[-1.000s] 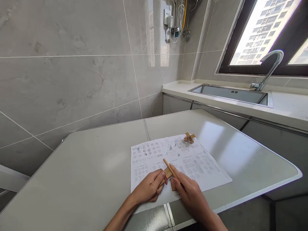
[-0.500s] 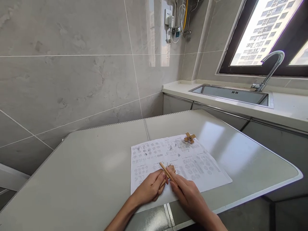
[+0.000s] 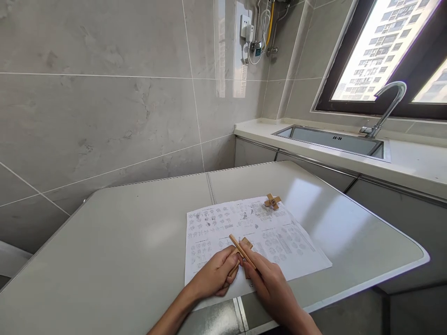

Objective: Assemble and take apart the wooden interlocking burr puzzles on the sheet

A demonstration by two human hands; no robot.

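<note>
My left hand (image 3: 217, 272) is closed on light-brown wooden puzzle pieces, with one stick end showing below its fingers. My right hand (image 3: 270, 281) grips a long wooden stick (image 3: 236, 242) that slants up and left between both hands. Another wooden piece (image 3: 247, 242) pokes out just behind the right fingertips. Where the pieces meet, my fingers hide most of them. Beneath both hands lies a white sheet (image 3: 240, 213) printed with small diagrams. On its far right corner sits a cross-shaped wooden piece (image 3: 273, 201) with a dark round mark, apart from my hands.
The pale table (image 3: 139, 242) has a seam across it and a raised light edge on the right. Behind it stand a counter with a sink (image 3: 328, 139) and a chrome faucet (image 3: 387, 107). A tiled wall (image 3: 122, 116) borders the far left side.
The view has shifted slightly. My hands stay together on the wooden pieces, and slightly more of the piece behind the right fingertips shows.
</note>
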